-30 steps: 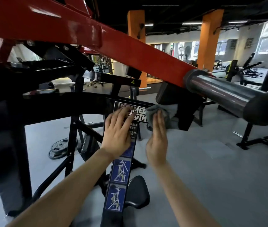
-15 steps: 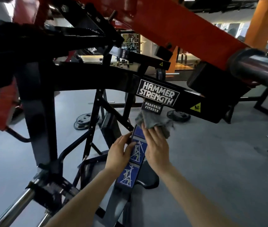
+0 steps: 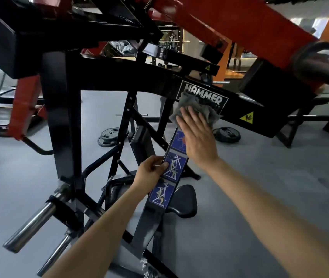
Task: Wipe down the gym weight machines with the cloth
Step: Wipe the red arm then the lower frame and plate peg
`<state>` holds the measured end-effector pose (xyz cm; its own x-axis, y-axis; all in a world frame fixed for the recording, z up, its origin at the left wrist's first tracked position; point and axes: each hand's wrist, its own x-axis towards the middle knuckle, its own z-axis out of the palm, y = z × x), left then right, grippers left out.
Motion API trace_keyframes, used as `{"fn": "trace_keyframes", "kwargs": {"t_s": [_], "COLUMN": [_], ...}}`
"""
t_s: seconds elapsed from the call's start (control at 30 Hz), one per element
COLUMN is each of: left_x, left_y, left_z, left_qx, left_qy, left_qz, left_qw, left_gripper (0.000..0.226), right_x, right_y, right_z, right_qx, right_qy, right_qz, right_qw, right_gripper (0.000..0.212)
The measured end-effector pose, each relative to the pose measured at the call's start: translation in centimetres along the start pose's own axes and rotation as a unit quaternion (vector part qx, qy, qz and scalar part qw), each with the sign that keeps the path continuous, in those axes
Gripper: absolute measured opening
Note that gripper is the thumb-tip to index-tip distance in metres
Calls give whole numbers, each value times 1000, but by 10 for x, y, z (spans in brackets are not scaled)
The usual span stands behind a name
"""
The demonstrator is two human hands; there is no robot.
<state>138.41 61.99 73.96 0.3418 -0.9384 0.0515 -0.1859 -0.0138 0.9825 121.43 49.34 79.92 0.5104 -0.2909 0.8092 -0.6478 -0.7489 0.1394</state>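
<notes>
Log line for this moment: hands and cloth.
right hand: flat, pressing cloth on logo plate | left hand: gripping instruction strip | phase: wiping

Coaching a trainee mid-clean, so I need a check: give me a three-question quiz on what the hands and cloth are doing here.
1. True or false: the right hand presses the grey cloth flat against the logo plate.
2. The left hand: A grips the pictogram upright; B hangs free; C holds the cloth.
3. Fill in: the yellow warning sticker lies to the cloth's ___ in the image.
Key: 1 true; 2 A; 3 right.
</notes>
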Motion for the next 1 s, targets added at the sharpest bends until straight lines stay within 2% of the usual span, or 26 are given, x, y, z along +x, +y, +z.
{"fn": "trace_keyframes", "kwargs": {"t_s": [0.07, 0.17, 0.33, 0.47, 0.57, 0.67, 0.77, 0.83, 0.9, 1.0], "left_x": [-5, -16, -32, -30, -34, -47, -48, -48, -52, -63], "left_y": [-3, -15, -35, -39, -67, -89, -97, -98, -99, -103], "left_z": [2, -5, -17, -14, -10, -12, -16, -19, -20, -24], "left_qx": [-76, -158, -163, -141, -94, -82, -97, -121, -129, -138], "left_qy": [2, -1, -24, -12, -2, 25, 17, 16, 29, 38], "left_qz": [-28, -75, -96, -106, -144, -151, -146, -143, -145, -170], "left_qw": [997, 985, 982, 984, 985, 985, 984, 982, 981, 975], "left_gripper": [13, 20, 26, 26, 27, 22, 27, 26, 24, 33], "right_x": [-26, -79, -128, -57, -20, -32, -71, -104, -140, -172], "right_y": [-26, -61, -72, -33, -15, -35, -73, -98, -118, -127], "right_z": [10, 25, 30, 11, 6, 13, 30, 40, 50, 52], "right_qx": [16, 60, 11, -12, -37, -6, 47, 56, 51, 28], "right_qy": [5, -28, -123, -60, -46, -37, -33, -49, -83, -146], "right_qz": [19, 15, -116, -51, -47, -3, 37, 7, -56, -165], "right_qw": [1000, 998, 986, 997, 997, 999, 998, 997, 994, 975], "right_gripper": [63, 63, 69, 56, 56, 56, 56, 60, 67, 73]}}
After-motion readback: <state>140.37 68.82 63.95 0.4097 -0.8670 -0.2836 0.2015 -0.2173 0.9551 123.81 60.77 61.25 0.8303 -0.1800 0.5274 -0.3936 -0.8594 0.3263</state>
